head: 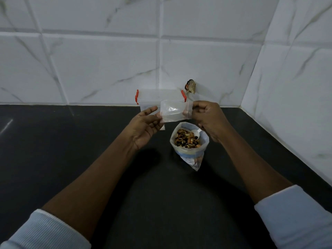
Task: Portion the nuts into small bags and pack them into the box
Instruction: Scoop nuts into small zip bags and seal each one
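Dark surface (71, 141) meets tiled wall at back & right; open room left & near side. Small bag (175, 110), clear & flat, held up in front of red-latched box (158, 97), just beyond nut bag (188, 151) w/ white scoop (195, 132). Left hand (145, 127) grip pinches its left edge, right hand (208, 116) grip pinches the right edge

Dim overall; dark countertop (53, 150) underexposed, white tiles (98, 60) brighter; wide-angle bending at edges; slightly soft.
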A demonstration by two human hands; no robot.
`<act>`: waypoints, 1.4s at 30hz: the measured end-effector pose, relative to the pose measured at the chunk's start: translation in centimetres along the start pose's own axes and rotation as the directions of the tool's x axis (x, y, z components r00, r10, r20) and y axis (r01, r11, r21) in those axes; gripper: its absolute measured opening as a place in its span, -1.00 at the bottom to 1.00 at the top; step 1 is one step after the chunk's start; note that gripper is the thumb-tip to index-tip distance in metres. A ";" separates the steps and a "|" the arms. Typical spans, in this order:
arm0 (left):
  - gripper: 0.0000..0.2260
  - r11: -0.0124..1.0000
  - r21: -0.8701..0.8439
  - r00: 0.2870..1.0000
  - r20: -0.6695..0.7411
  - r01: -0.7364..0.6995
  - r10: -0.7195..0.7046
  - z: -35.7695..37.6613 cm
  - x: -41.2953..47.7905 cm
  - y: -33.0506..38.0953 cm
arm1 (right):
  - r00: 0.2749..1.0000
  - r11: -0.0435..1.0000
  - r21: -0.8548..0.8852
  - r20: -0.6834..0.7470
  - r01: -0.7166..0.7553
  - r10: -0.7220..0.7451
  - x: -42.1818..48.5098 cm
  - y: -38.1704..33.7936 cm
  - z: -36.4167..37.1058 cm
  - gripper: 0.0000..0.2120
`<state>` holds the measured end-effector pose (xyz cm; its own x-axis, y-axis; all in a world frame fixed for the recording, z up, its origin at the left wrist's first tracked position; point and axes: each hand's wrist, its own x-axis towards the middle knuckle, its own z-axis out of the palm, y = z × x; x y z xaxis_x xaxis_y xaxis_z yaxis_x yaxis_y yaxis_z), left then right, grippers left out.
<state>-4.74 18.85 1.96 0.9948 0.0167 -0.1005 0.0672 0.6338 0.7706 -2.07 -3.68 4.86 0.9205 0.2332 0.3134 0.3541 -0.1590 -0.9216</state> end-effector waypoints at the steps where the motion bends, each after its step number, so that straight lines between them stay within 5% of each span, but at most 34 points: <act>1: -0.69 1.000 -0.003 1.000 -0.022 -0.004 0.004 0.3 -0.2 0.0 | 1.000 1.000 0.008 0.004 -0.004 0.003 -0.1 -0.1 0.1 -0.74; 3: -0.74 0.997 0.062 0.996 -0.069 -0.054 0.058 1.1 -0.6 -0.3 | 1.000 1.000 -0.007 0.009 -0.001 0.001 -0.2 0.0 0.3 -0.72; 5: -0.67 0.912 0.343 0.961 -0.074 -0.226 0.266 1.5 -0.9 -0.7 | 1.000 1.000 -0.027 -0.008 -0.005 0.005 0.0 0.3 0.4 -0.71; 7: -0.51 0.523 0.712 0.825 0.143 -0.469 0.546 1.3 -1.1 -1.2 | 1.000 0.998 -0.061 -0.018 0.020 -0.021 0.1 0.2 0.5 -0.72; 9: -0.39 0.021 0.827 0.694 0.457 -0.561 0.556 0.9 -1.0 -1.9 | 0.999 0.996 -0.079 -0.013 0.047 -0.049 0.0 0.2 0.9 -0.77; 10: -0.35 -0.151 0.817 0.665 0.547 -0.556 0.509 1.0 -1.0 -2.3 | 0.998 0.995 -0.071 -0.008 0.064 -0.065 -0.3 0.0 1.3 -0.80; 13: -0.32 -0.376 0.790 0.665 0.611 -0.483 0.430 1.8 -0.8 -3.4 | 0.996 0.991 -0.094 0.010 0.092 -0.092 -0.6 -0.1 2.5 -0.87; 15: -0.39 -0.376 0.819 0.676 0.572 -0.434 0.466 2.0 -0.6 -3.7 | 0.993 0.980 -0.165 0.045 0.111 -0.104 -0.7 0.1 3.2 -0.93; 20: -0.68 -0.141 0.907 0.723 0.404 -0.397 0.560 1.7 -0.4 -3.3 | 0.990 0.946 -0.291 0.023 0.142 -0.141 -0.8 -1.1 2.0 -0.91; 23: -0.70 0.055 0.924 0.815 0.304 -0.378 0.493 1.3 -0.5 -3.1 | 0.983 0.724 -0.675 0.010 0.142 -0.184 0.2 -1.7 -2.4 -0.77; 26: -0.65 0.222 0.898 0.880 0.276 -0.380 0.387 0.8 -0.2 -3.6 | 0.998 0.562 -0.827 0.036 0.003 0.047 0.3 -0.4 -5.6 -0.71; 29: -0.64 0.300 0.865 0.891 0.293 -0.402 0.348 0.4 0.1 -4.3 | 0.971 0.705 -0.702 0.089 -0.096 0.221 -0.1 0.9 -6.3 -0.84; 33: -0.66 0.348 0.842 0.896 0.307 -0.413 0.321 0.5 0.1 -4.6 | 0.966 0.880 -0.413 0.007 -0.233 0.258 -0.3 1.6 -6.6 -0.90; 38: -0.68 0.347 0.839 0.892 0.308 -0.419 0.330 0.4 0.2 -4.8 | 0.962 0.957 -0.125 -0.118 -0.261 0.247 -0.1 1.5 -6.6 -0.88; 42: -0.65 0.328 0.847 0.891 0.316 -0.420 0.326 0.3 0.4 -5.0 | 0.981 0.978 0.076 0.015 -0.196 0.195 -0.6 0.6 -4.6 -0.89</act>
<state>-4.65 15.50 -1.72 0.9326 -0.0230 0.3601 -0.3306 -0.4540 0.8274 -1.69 -8.29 5.15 0.9694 0.2117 0.1243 0.1537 -0.1285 -0.9797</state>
